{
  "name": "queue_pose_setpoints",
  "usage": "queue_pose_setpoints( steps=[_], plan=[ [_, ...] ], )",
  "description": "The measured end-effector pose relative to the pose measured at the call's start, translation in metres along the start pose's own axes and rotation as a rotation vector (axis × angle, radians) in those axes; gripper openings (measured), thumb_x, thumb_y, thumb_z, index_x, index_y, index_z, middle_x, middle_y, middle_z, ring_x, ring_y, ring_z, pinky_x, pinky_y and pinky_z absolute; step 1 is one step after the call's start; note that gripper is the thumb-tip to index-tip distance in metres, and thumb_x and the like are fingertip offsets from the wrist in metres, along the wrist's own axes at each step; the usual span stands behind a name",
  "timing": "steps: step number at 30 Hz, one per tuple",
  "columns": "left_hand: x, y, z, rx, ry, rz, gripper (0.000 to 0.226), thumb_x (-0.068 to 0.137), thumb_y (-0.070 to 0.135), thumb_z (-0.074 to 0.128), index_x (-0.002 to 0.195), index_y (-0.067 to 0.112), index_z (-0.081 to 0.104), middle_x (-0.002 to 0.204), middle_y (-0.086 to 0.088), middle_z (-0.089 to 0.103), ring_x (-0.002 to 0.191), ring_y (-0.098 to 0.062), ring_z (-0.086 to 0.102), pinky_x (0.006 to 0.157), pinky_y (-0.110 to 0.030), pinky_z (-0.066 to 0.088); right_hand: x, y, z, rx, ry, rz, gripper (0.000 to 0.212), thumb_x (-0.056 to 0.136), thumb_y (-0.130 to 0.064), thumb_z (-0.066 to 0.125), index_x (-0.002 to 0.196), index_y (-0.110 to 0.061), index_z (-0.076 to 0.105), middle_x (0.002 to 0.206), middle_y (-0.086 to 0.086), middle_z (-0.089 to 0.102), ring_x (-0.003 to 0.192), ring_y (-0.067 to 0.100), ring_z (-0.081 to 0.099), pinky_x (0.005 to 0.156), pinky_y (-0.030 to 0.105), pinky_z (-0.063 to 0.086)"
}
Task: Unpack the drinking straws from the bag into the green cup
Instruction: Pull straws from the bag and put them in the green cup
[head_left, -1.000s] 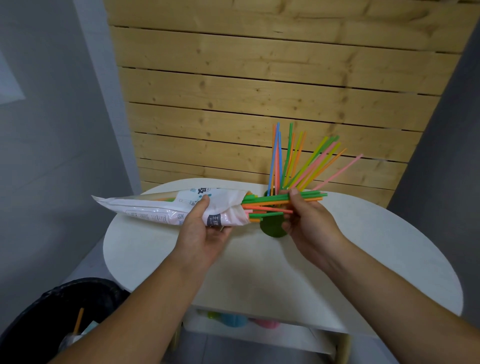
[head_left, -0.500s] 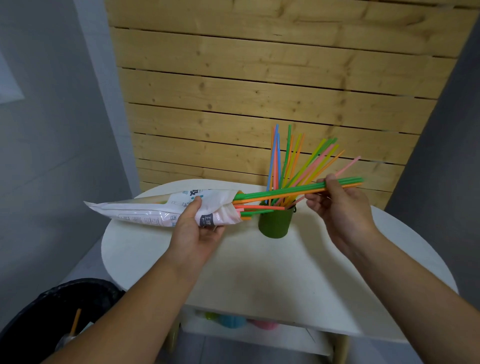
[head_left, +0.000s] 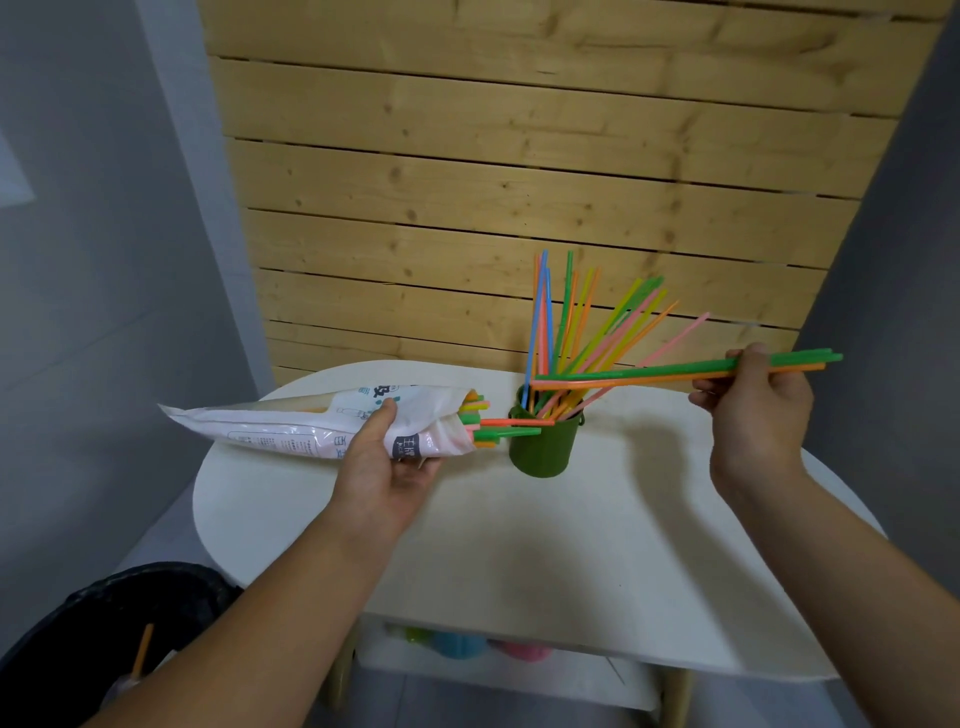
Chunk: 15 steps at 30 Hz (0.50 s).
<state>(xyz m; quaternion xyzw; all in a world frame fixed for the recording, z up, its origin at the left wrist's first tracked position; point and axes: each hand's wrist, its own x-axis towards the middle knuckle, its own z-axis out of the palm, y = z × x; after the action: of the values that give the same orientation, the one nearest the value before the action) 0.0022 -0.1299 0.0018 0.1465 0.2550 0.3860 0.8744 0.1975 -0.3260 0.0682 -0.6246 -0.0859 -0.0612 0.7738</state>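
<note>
Landmark: green cup (head_left: 543, 447), upright on the white counter (head_left: 519, 545).

Left hand (head_left: 387, 467): left of the cup. We note the palm under the bag (head_left: 291, 423), with the thumb over the top and the fingers (head_left: 415, 470) curled beneath. It grips the bag just behind its open mouth. The bag is held roughly level above the counter. Its mouth points at the cup and its sealed end is farthest from the cup.

Bagged straws (head_left: 488, 423): green, orange and yellow ends stick out of the mouth. The longest orange and green tips overlap the cup's left wall in our view. We cannot tell whether they touch it.

Right hand (head_left: 753, 410): right of the cup and above its rim level. Its fingers are curled round a small held bundle (head_left: 649, 371) of green and orange straws, gripping it near the end farther from the cup. The bundle lies nearly level. Its free ends reach to just above the cup's mouth, apart from the bag.

Cup straws (head_left: 566, 322): blue, orange, green, yellow and pink ones stand in the cup, fanned upward and to its right.

Rest: a pale slat wall (head_left: 493, 182) stands behind the cup. A black bin (head_left: 104, 623) sits well below and left of the cup, with an orange stick inside. A shelf (head_left: 467, 647) below the cup holds blurred green, blue and pink items.
</note>
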Motion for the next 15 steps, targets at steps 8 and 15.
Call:
queue_pose_setpoints(
  steps=[8, 15],
  plan=[
    [-0.005, -0.006, 0.002, 0.019, 0.007, -0.007, 0.040, 0.095, 0.013, 0.068, 0.133, 0.017, 0.057, 0.111, -0.014, 0.077, 0.096, -0.029, 0.077, 0.090, -0.054, 0.059, -0.002, 0.005, 0.010, -0.254, -0.188, -0.165, 0.030, 0.104, -0.031, 0.042, 0.096, -0.007, 0.057, 0.075, 0.007, 0.059, 0.060, 0.014, 0.056, 0.049, 0.016, 0.049],
    [-0.008, -0.009, 0.007, -0.002, -0.010, -0.024, 0.025, 0.096, 0.012, 0.067, 0.119, 0.017, 0.060, 0.108, -0.015, 0.078, 0.102, -0.030, 0.075, 0.098, -0.055, 0.055, 0.003, 0.009, 0.035, -0.300, -0.324, -0.076, 0.025, 0.100, -0.027, 0.052, 0.096, -0.004, 0.060, 0.068, 0.009, 0.056, 0.055, 0.018, 0.052, 0.051, 0.026, 0.048]
  ],
)
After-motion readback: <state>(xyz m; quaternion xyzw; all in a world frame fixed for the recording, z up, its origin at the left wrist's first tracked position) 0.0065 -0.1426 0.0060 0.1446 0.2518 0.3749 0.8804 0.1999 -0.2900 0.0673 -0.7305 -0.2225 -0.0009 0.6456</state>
